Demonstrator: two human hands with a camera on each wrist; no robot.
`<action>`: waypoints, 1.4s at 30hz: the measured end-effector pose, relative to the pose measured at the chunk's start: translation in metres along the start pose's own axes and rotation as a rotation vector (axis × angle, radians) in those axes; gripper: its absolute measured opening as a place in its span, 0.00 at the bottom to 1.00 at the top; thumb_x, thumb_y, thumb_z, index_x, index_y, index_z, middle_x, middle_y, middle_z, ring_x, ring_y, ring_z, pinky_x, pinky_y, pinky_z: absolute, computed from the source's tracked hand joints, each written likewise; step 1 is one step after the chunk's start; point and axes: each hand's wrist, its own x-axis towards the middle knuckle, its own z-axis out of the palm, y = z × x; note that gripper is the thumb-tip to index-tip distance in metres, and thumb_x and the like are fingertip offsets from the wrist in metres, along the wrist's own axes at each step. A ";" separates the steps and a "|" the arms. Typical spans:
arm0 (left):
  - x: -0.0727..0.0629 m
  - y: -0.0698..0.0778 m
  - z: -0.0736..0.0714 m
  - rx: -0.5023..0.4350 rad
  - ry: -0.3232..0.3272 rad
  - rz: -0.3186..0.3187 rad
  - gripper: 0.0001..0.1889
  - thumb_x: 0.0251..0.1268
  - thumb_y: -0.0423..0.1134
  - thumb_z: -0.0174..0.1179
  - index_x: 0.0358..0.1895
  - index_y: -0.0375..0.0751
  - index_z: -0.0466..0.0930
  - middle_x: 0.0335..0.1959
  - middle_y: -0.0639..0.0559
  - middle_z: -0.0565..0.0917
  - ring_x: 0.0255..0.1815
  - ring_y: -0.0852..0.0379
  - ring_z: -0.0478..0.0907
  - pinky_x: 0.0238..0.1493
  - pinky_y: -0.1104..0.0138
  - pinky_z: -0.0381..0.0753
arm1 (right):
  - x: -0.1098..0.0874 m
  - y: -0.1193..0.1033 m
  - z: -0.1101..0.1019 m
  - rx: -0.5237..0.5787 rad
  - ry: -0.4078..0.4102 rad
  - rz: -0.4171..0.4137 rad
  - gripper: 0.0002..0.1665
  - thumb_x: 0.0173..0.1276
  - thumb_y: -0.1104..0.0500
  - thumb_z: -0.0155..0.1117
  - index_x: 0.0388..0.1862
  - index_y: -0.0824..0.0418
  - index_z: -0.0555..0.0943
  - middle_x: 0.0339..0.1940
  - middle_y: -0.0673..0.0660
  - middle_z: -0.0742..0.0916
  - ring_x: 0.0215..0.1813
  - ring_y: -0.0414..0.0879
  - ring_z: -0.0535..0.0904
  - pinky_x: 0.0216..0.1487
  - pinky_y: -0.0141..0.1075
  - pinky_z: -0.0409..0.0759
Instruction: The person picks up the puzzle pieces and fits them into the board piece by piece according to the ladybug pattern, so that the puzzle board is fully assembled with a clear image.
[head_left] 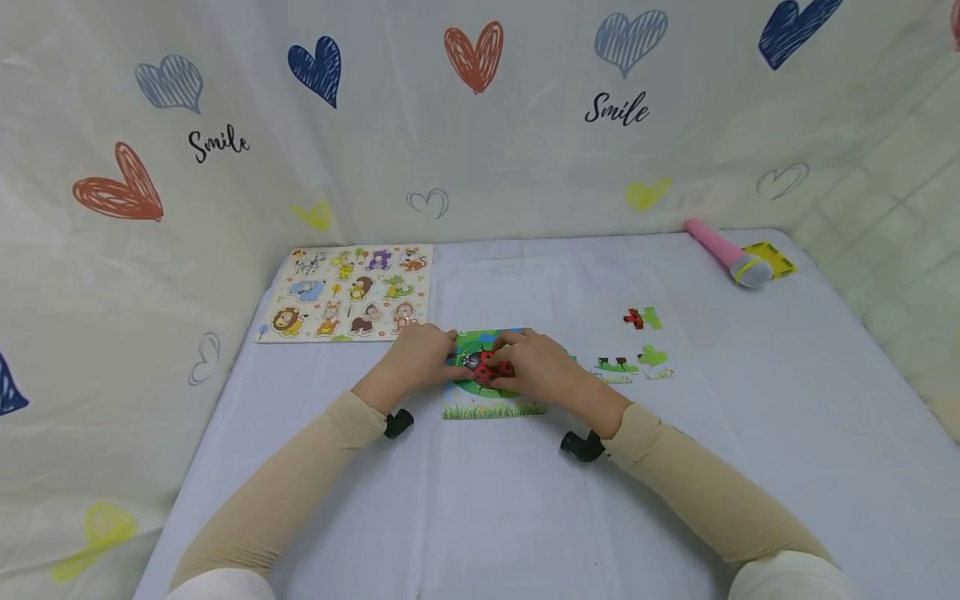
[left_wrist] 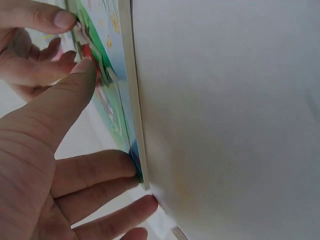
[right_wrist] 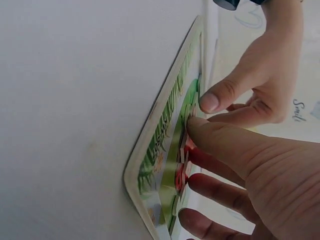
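A ladybug puzzle board (head_left: 491, 411) lies flat on the white table, with grass printed along its near edge. My left hand (head_left: 420, 354) is at the board's left side. In the left wrist view its thumb (left_wrist: 75, 90) touches the ladybug picture, while fairly straight fingers touch the board's edge. From the right, my right hand (head_left: 542, 365) reaches over the board. Its thumb and fingertips pinch a red ladybug puzzle piece (right_wrist: 181, 172), which sits slightly raised above the board in the right wrist view. The fingers partly cover the picture.
Several loose puzzle pieces (head_left: 652, 356) lie right of the board. An animal puzzle board (head_left: 345, 293) is at the back left. A pink toy microphone (head_left: 716, 246) rests by a yellow tray-like object (head_left: 776, 260) at the back right. A heart-printed cloth (head_left: 525, 167) hangs behind.
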 end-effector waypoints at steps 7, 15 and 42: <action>-0.001 0.014 -0.006 0.040 0.005 -0.077 0.35 0.60 0.74 0.63 0.33 0.40 0.83 0.19 0.53 0.78 0.20 0.57 0.73 0.25 0.63 0.76 | 0.003 0.004 0.002 0.016 -0.009 0.000 0.22 0.66 0.46 0.76 0.55 0.53 0.90 0.55 0.55 0.85 0.49 0.54 0.82 0.51 0.46 0.83; 0.000 0.017 -0.009 0.062 -0.028 -0.098 0.32 0.61 0.72 0.63 0.28 0.42 0.80 0.19 0.54 0.78 0.20 0.58 0.72 0.22 0.66 0.71 | 0.004 0.012 0.001 0.075 -0.016 -0.052 0.21 0.66 0.50 0.77 0.57 0.53 0.90 0.53 0.55 0.85 0.49 0.52 0.81 0.51 0.44 0.82; 0.000 0.016 -0.009 -0.009 -0.022 -0.109 0.31 0.58 0.73 0.66 0.23 0.46 0.74 0.15 0.57 0.68 0.18 0.60 0.62 0.20 0.68 0.60 | -0.044 0.100 -0.049 -0.100 0.079 0.159 0.16 0.76 0.62 0.62 0.58 0.62 0.86 0.60 0.64 0.84 0.60 0.65 0.81 0.56 0.62 0.78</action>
